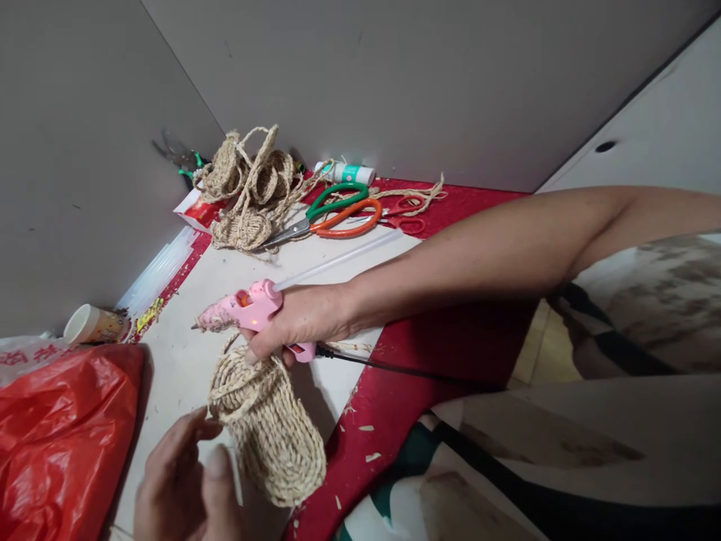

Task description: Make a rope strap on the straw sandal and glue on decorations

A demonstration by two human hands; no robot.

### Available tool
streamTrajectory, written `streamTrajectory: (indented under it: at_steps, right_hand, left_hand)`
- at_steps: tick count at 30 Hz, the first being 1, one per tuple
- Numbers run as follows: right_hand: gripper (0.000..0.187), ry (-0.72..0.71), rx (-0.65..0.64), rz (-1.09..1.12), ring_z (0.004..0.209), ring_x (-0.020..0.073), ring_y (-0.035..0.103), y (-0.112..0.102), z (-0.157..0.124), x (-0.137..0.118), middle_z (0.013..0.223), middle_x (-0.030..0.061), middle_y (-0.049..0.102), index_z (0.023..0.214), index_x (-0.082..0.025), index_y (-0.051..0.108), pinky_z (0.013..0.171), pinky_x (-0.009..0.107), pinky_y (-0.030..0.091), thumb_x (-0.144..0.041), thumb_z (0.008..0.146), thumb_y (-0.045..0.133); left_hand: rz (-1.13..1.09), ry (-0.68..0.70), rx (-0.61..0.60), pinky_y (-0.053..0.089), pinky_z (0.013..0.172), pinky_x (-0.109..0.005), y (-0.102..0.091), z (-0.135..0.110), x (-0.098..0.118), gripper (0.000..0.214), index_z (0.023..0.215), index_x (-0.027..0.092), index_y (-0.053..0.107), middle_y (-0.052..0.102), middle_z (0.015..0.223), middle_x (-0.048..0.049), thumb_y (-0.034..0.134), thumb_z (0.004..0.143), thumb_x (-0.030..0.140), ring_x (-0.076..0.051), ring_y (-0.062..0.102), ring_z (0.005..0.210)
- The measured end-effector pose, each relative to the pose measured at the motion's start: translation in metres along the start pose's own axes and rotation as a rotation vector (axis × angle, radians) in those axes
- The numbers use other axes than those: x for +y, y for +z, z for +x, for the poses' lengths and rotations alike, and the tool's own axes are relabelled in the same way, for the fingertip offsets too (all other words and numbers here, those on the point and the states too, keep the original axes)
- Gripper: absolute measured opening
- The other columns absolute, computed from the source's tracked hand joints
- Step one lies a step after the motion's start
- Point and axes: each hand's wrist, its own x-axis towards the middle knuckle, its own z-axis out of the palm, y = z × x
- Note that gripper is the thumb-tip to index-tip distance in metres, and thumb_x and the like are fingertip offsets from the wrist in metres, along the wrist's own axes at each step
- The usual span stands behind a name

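Slipper [285, 443], straw-woven, is my landmark: its long axis slants from the strapped end beside the glue gun [264, 306] to the rounded end by the red cloth [439, 330]. I see the right hand [307, 319] wrapped around the gun's handle, over the slipper's strapped edge, so it sits nearer. The left hand [183, 481] waits at the slipper's opposite side, thumb and fingers parted, slipper alongside its fingertips; blur keeps me from telling whether they touch.
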Motion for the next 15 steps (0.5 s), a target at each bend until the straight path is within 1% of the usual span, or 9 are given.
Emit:
streamTrajectory:
  at_steps: [1, 2, 3, 6, 8, 9, 11, 12, 15]
  right_hand:
    - [0.021, -0.017, -0.013, 0.015, 0.045, 0.0034, 0.046, 0.000, 0.000, -0.001, 0.057, -0.0074, 0.047, 0.068, -0.015, 0.045, 0.035, 0.012, 0.033, -0.015, 0.071, 0.065]
    - [0.022, -0.028, -0.028, 0.025, 0.045, 0.0034, 0.046, -0.001, 0.000, -0.002, 0.057, -0.0074, 0.047, 0.069, -0.014, 0.045, 0.036, 0.012, 0.033, -0.016, 0.070, 0.066]
    - [0.023, -0.036, -0.050, 0.027, 0.046, 0.0037, 0.047, -0.001, 0.000, -0.002, 0.058, -0.0073, 0.047, 0.069, -0.014, 0.045, 0.036, 0.012, 0.034, -0.016, 0.070, 0.068]
    - [0.025, -0.062, -0.098, -0.004, 0.046, 0.0044, 0.046, -0.002, -0.001, -0.002, 0.059, -0.0067, 0.048, 0.071, -0.014, 0.047, 0.036, 0.013, 0.032, -0.020, 0.069, 0.071]
    - [0.024, -0.081, -0.104, -0.028, 0.048, 0.0039, 0.044, -0.003, -0.001, -0.001, 0.060, -0.0062, 0.048, 0.072, -0.014, 0.049, 0.037, 0.013, 0.032, -0.021, 0.071, 0.072]
    - [0.024, -0.087, -0.105, -0.039, 0.049, 0.0036, 0.043, -0.002, -0.002, -0.001, 0.060, -0.0060, 0.048, 0.073, -0.013, 0.049, 0.038, 0.012, 0.032, -0.022, 0.072, 0.071]
    - [0.023, -0.091, -0.119, -0.060, 0.050, 0.0035, 0.044, -0.002, -0.002, -0.002, 0.062, -0.0055, 0.048, 0.074, -0.013, 0.049, 0.039, 0.012, 0.032, -0.023, 0.075, 0.069]
    - [0.022, -0.092, -0.128, -0.074, 0.050, 0.0037, 0.044, -0.002, -0.002, -0.002, 0.063, -0.0054, 0.048, 0.074, -0.014, 0.048, 0.038, 0.013, 0.031, -0.023, 0.076, 0.068]
    - [0.021, -0.076, -0.122, -0.125, 0.052, 0.0042, 0.045, -0.002, -0.002, -0.003, 0.066, -0.0047, 0.048, 0.079, -0.014, 0.049, 0.038, 0.013, 0.028, -0.025, 0.079, 0.067]
  left_hand:
    - [-0.081, -0.153, 0.118, 0.047, 0.088, -0.022, 0.003, 0.000, 0.002, 0.029, 0.108, 0.026, 0.070, 0.069, 0.107, 0.0002, 0.073, 0.079, 0.030, -0.012, 0.062, 0.091]
    - [-0.204, -0.377, 0.058, 0.047, 0.086, -0.019, 0.006, 0.001, 0.004, 0.024, 0.102, 0.028, 0.071, 0.070, 0.107, 0.0023, 0.071, 0.080, 0.037, -0.011, 0.063, 0.091]
    - [-0.242, -0.482, -0.023, 0.051, 0.085, -0.026, 0.008, 0.001, 0.005, 0.027, 0.103, 0.026, 0.072, 0.072, 0.105, -0.0018, 0.068, 0.082, 0.042, -0.016, 0.066, 0.089]
    - [-0.462, -0.830, -0.280, 0.055, 0.085, -0.039, 0.010, 0.001, 0.002, 0.040, 0.104, 0.026, 0.073, 0.075, 0.094, -0.0070, 0.064, 0.079, 0.056, -0.026, 0.070, 0.091]
    - [-0.656, -1.062, -0.421, 0.054, 0.088, -0.042, 0.007, -0.001, -0.003, 0.045, 0.105, 0.029, 0.073, 0.076, 0.093, -0.0071, 0.060, 0.078, 0.063, -0.029, 0.069, 0.099]
    - [-0.732, -1.149, -0.478, 0.054, 0.090, -0.043, 0.004, -0.002, -0.005, 0.048, 0.106, 0.030, 0.073, 0.076, 0.094, -0.0074, 0.058, 0.078, 0.066, -0.030, 0.069, 0.102]
    - [-0.797, -1.240, -0.543, 0.054, 0.091, -0.046, -0.002, -0.004, -0.008, 0.055, 0.108, 0.030, 0.073, 0.076, 0.098, -0.0087, 0.055, 0.077, 0.071, -0.032, 0.068, 0.104]
    - [-0.804, -1.264, -0.551, 0.054, 0.091, -0.048, -0.003, -0.005, -0.009, 0.058, 0.108, 0.029, 0.074, 0.076, 0.100, -0.0092, 0.055, 0.076, 0.073, -0.032, 0.069, 0.102]
    - [-0.790, -1.291, -0.525, 0.054, 0.092, -0.050, -0.004, -0.005, -0.004, 0.062, 0.107, 0.028, 0.074, 0.075, 0.103, -0.0102, 0.056, 0.073, 0.076, -0.033, 0.071, 0.094]
